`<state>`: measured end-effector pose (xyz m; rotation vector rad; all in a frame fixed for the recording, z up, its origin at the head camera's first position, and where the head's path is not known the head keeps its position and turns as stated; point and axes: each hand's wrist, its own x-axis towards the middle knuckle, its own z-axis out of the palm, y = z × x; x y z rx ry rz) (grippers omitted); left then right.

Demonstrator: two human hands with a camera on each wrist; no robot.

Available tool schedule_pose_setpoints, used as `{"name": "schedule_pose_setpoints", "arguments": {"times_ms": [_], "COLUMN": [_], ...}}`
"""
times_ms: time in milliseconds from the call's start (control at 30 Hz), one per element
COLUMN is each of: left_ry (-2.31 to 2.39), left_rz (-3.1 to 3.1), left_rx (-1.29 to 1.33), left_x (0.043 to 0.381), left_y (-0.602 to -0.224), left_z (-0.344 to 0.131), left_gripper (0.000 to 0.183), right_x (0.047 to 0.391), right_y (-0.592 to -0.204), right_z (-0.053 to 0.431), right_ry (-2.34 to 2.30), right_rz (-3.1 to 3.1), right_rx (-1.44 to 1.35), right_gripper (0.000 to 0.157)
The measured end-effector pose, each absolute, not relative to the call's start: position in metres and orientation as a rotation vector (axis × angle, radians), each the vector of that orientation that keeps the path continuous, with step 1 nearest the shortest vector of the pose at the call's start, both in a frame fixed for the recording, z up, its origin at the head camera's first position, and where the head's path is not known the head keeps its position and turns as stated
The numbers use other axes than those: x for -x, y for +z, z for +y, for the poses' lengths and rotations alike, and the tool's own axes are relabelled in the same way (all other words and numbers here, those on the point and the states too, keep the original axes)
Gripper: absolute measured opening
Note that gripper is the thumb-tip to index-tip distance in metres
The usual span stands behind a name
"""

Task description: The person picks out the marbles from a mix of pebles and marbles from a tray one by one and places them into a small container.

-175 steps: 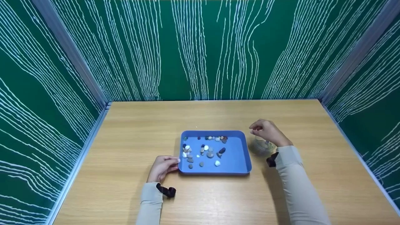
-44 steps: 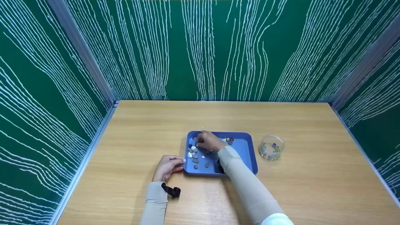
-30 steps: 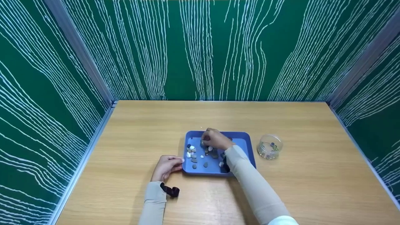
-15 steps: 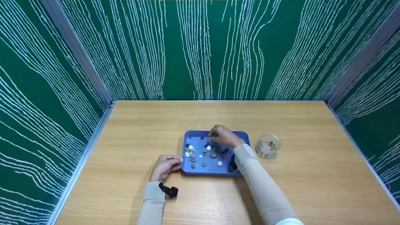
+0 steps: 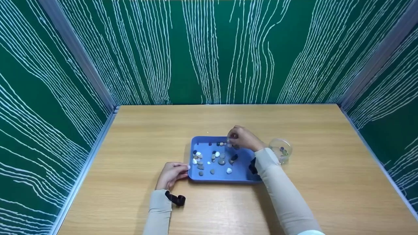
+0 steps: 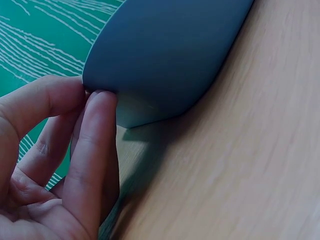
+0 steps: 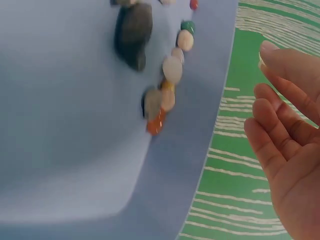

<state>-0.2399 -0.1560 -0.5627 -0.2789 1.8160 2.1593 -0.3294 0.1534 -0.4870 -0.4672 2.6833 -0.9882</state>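
A blue tray (image 5: 243,179) with several pebbles and coloured stones lies on the table. At its left edge my left hand (image 5: 172,175) pinches the rim between thumb and fingers; the left wrist view has the fingertips (image 6: 102,100) right at the tray wall (image 6: 165,50). Over the tray's back edge, my right hand (image 5: 245,138) is raised with thumb and forefinger together. A small pale, glassy stone (image 7: 260,61) shows at those fingertips, mostly hidden by them. Below, a row of small stones (image 7: 173,69) lines the tray's side wall.
A clear round tub (image 5: 281,148) with several glass stones inside stands right of the tray, partly behind the right forearm. A wooden table (image 5: 147,130) spreads around, with green, white-lined panels (image 5: 176,65) at its back and sides.
My right hand has gone from beside the tub to the tray's back left, then moved right along the back edge with the small stone. The left hand has stayed at the rim.
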Motion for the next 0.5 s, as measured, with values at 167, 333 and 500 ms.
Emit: {"name": "schedule_pose_setpoints", "arguments": {"times_ms": [167,333,500], "left_ry": [2.152,2.153,2.15], "left_rz": [1.827,1.826,1.824], "left_rx": [0.293,0.283,0.296], "left_x": [0.24,0.24,0.24], "left_y": [-0.562,-0.563,-0.562], "left_z": [-0.156,-0.155,-0.155], "left_gripper": [0.018,0.025,0.021], "right_x": [0.327,0.324,0.32], "right_y": [-0.483,-0.479,-0.478], "right_z": [0.168,0.184,0.199], "right_ry": [-1.009,-0.981,-0.97], "right_rz": [2.7,2.774,2.814], "right_rx": [0.455,0.444,0.432], "right_gripper": [0.011,0.011,0.012]}}
